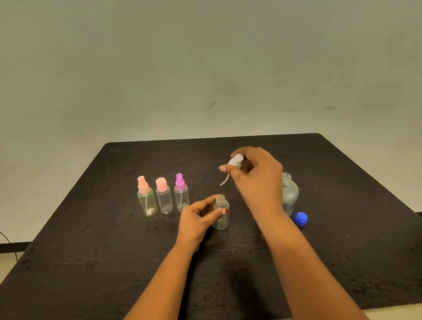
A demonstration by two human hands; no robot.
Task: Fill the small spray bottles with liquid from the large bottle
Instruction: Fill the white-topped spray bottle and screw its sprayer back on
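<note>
Bare forearms [313,264] reach in from the near edge over a dark matt counter [89,274]. On that counter the left grip [195,221] has thumb and fingers curled round a small clear plastic bottle [221,218], which stands upright with its threaded neck uncapped.

Above and beyond it, the right grip [256,177] is raised off the counter, fingertips pinching a white plastic spray head [236,160]. Its thin dip tube hangs down and to the left, apart from the bottle's mouth.

Just right of the right grip's wrist, and partly hidden behind it, a large clear plastic bottle [290,195] stands upright with its neck open; its fill level cannot be read. A blue plastic screw cap [301,219] lies on the counter just nearer than that bottle.

Left of the left grip three small bottles stand in a row. Nearest it is a clear bottle with a magenta sprayer [181,195], then a clear bottle with a pink cap [164,199], and farthest a yellowish bottle with a pink sprayer [147,201].
</note>
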